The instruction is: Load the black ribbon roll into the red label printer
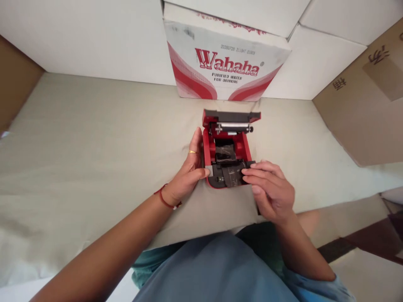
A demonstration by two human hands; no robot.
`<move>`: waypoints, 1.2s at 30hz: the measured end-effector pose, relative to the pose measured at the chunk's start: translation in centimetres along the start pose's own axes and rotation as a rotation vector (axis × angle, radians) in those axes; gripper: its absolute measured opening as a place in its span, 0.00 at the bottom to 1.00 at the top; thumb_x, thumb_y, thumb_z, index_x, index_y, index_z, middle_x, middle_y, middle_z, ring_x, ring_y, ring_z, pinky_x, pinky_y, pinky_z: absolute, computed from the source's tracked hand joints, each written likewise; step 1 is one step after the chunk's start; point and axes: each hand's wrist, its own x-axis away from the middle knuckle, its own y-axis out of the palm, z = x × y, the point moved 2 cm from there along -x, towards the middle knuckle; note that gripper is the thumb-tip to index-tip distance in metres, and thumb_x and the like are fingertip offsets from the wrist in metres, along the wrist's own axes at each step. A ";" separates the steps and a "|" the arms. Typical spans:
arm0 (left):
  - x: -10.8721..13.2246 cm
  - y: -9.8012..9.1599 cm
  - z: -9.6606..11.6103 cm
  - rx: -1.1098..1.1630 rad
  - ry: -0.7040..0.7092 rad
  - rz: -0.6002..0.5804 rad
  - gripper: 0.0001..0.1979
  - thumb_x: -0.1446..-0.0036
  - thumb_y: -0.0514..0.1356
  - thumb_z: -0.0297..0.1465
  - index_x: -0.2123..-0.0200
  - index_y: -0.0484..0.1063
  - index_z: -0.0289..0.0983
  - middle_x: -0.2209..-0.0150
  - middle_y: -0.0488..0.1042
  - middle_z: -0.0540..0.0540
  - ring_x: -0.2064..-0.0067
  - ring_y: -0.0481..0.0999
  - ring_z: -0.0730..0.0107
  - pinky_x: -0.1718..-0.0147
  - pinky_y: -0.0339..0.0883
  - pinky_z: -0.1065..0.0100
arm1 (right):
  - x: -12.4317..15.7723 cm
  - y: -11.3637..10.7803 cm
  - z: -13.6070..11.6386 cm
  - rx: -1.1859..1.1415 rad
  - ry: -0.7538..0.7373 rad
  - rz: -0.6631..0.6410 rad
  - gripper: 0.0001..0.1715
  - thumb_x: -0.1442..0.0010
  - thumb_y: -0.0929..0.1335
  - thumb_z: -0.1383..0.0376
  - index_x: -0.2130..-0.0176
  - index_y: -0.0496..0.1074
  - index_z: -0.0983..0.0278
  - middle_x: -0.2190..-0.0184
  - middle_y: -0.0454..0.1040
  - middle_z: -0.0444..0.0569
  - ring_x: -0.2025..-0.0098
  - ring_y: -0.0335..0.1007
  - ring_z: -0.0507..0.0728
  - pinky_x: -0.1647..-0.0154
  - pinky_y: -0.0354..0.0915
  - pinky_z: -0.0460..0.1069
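A small red device [227, 147] with black inner parts and an opened lid stands on the beige cloth in front of me. My left hand [189, 170] grips its left side, thumb on the near corner and fingers along the wall. My right hand [270, 189] rests at the near right corner, its fingers pressed together on a black part at the device's front edge. A metal rod [233, 126] shows under the raised lid.
A white and red "Wahaha" water carton [220, 63] stands right behind the device. White walls [94, 37] line the back. Brown cardboard [362, 113] leans at the right, another brown panel [14, 79] at the left. The beige cloth [78, 159] spreads to both sides.
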 end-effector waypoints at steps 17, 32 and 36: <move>0.1 0.5 0.3 0.123 -0.114 -0.001 0.60 0.41 0.68 0.36 0.13 0.40 0.56 0.09 0.41 0.46 0.10 0.47 0.41 0.15 0.54 0.33 | -13.5 3.8 0.8 0.795 0.358 -0.880 0.27 0.24 0.73 0.65 0.30 0.82 0.52 0.41 0.90 0.56 0.46 0.90 0.72 0.55 0.78 0.59; -0.6 0.3 -0.3 0.105 -0.095 0.039 0.59 0.44 0.68 0.36 0.13 0.46 0.53 0.10 0.47 0.46 0.11 0.49 0.41 0.14 0.54 0.35 | -14.0 5.2 0.0 0.894 0.372 -0.875 0.23 0.24 0.71 0.64 0.34 0.80 0.60 0.39 0.86 0.65 0.46 0.88 0.73 0.59 0.73 0.57; -0.8 0.2 -0.8 0.058 -0.059 0.040 0.57 0.41 0.68 0.38 0.13 0.46 0.54 0.11 0.50 0.45 0.12 0.53 0.41 0.15 0.56 0.37 | -14.4 5.6 -0.1 0.907 0.401 -0.866 0.23 0.24 0.70 0.66 0.34 0.80 0.59 0.42 0.87 0.64 0.46 0.88 0.73 0.58 0.72 0.57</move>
